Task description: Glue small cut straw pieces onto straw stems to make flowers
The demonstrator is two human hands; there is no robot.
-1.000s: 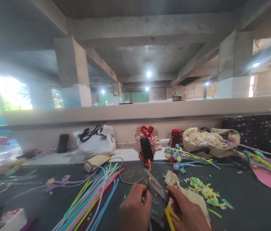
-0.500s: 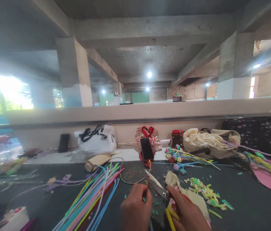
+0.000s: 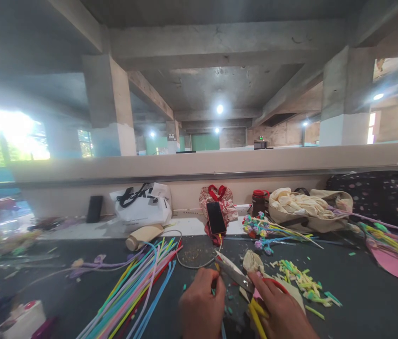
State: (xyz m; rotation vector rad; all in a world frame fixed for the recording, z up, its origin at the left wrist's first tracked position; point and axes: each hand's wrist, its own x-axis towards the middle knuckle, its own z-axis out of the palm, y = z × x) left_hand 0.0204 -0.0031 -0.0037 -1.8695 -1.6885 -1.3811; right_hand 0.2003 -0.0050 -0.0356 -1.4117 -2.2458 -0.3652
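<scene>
Fingers of my left hand (image 3: 203,301) are pinched together near the front of the dark table. A small yellow-orange tip (image 3: 217,267) shows just above them, and the rest of what they hold is hidden. My right hand (image 3: 280,301) grips scissors (image 3: 236,273) with red handles, the blades pointing up and left past my left fingertips. Yellow fuzzy stems (image 3: 256,318) also show under the right hand's fingers. Beneath the hands, a beige cloth (image 3: 253,262) is partly covered. Small green clippings (image 3: 229,297) lie between the hands.
Colourful fuzzy stems (image 3: 139,292) lie in a bundle on the left. Cut yellow and green pieces (image 3: 301,280) are heaped on the right. Behind are a phone (image 3: 216,218) on a cable, a white bag (image 3: 142,207), a dark red-lidded bottle (image 3: 258,203) and small flowers (image 3: 260,226).
My right hand has shifted slightly right with the scissors, and more of their red handle shows. My left hand has moved a little to the right, still pinched.
</scene>
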